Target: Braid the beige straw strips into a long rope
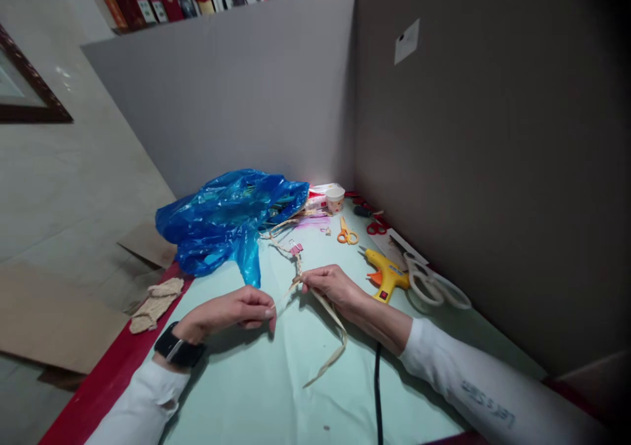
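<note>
White sleeves lay nearest; left fingers pinched 1 strand, right fingers the braid, seemingly part-done, its loose tail unbraided.

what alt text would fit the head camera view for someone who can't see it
A person's right hand pinches a braided cord near a pink clip while the left hand holds a thin pale strand. Around them lie a blue plastic bag, a yellow glue gun and white-handled scissors.
</note>
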### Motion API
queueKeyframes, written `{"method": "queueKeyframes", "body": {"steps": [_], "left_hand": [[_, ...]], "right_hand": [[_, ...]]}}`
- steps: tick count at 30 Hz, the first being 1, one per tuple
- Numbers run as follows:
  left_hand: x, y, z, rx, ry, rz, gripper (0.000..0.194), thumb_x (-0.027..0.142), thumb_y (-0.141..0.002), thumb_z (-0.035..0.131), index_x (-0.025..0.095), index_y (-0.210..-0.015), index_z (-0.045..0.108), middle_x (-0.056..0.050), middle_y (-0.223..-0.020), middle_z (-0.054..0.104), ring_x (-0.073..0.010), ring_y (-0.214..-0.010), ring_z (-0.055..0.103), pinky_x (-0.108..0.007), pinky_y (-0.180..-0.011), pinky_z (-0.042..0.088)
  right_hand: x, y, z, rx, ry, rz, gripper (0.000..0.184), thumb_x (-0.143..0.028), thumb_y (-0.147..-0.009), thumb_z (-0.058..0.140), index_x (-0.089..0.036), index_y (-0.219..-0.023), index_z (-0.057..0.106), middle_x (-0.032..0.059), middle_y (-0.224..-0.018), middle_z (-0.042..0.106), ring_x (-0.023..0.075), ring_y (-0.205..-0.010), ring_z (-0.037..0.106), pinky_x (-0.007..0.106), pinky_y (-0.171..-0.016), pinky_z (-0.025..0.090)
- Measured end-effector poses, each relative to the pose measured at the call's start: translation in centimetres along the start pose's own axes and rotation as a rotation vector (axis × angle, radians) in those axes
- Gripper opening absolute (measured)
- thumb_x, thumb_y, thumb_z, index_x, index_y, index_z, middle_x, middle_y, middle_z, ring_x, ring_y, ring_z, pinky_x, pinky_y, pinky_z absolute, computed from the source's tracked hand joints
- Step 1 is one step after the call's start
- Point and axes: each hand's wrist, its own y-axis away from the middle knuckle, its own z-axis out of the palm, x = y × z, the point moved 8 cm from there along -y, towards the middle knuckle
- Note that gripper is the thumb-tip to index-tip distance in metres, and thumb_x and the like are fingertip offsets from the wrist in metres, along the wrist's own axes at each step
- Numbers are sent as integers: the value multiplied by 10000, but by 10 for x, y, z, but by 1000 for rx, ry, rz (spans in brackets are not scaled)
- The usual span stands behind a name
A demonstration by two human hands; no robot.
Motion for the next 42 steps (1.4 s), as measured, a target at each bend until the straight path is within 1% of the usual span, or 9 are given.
{"method": "queueKeyframes", "body": {"steps": [3,7,8,14,25,30,33,36,42], "left_hand": [[5,31,-9,47,-84,-16,312,411,-817,617,136,-779,758,16,-499,481,-112,-500,404,-235,-524,277],[25,42,-50,587,118,136,258,377,-772,682,139,-865,718,-16,-698,636,-69,-467,389,-198,-445,274],[29,31,-49,612,173,166,295,398,-813,630,152,-966,687,-32,-809,662,-55,-458,385,-188,-435,284],[27,-65,-10,370,399,115,247,302,-724,710,109,-835,602,-98,-684,671,-90,-437,512,-188,-395,374],[-17,-66,14,220,585,55,221,301,-741,693,103,-725,595,73,-537,393,-12,-409,242,-145,-368,197],[-11,-59,8,378,454,85,261,346,-825,614,166,-1014,601,65,-595,443,-55,-451,281,-190,-418,200],[12,-45,1,622,-200,139,206,301,-887,509,170,-973,642,8,-666,540,-131,-614,478,-259,-597,359],[27,-41,14,670,-610,185,312,207,-919,371,142,-826,661,-60,-762,576,-194,-733,530,-329,-697,374],[18,-44,13,684,-455,130,281,218,-906,373,159,-771,613,-41,-754,573,-176,-702,512,-308,-666,362]], "right_hand": [[2,-2,-1,-2,-9,-10,163,-263,-678,592,-133,-597,647,-60,-409,403,64,-417,270,232,-444,145],[3,-4,-1,-11,-3,-32,185,-291,-682,621,-125,-612,666,-55,-416,423,63,-419,284,224,-441,166],[3,-5,-1,-12,1,-36,188,-297,-679,627,-125,-611,663,-50,-426,443,65,-422,299,222,-442,181],[-9,1,-2,8,43,-74,203,-324,-685,603,-140,-601,613,-6,-532,572,101,-506,438,224,-499,304],[-4,0,2,-15,217,-112,295,-351,-772,559,-136,-573,590,-1,-575,557,108,-576,420,225,-571,304],[4,0,-3,21,334,-72,290,-294,-817,520,-139,-591,614,-26,-525,493,96,-530,339,233,-542,255],[4,2,-4,37,404,-46,294,-262,-831,497,-140,-593,620,-22,-526,510,97,-529,363,233,-549,273],[-2,5,-3,36,538,-75,309,-233,-855,463,-145,-597,609,-14,-560,559,98,-549,424,228,-566,302],[-10,7,-2,47,660,-53,284,-215,-879,459,-149,-672,641,-16,-606,606,92,-577,485,215,-562,316]]}}
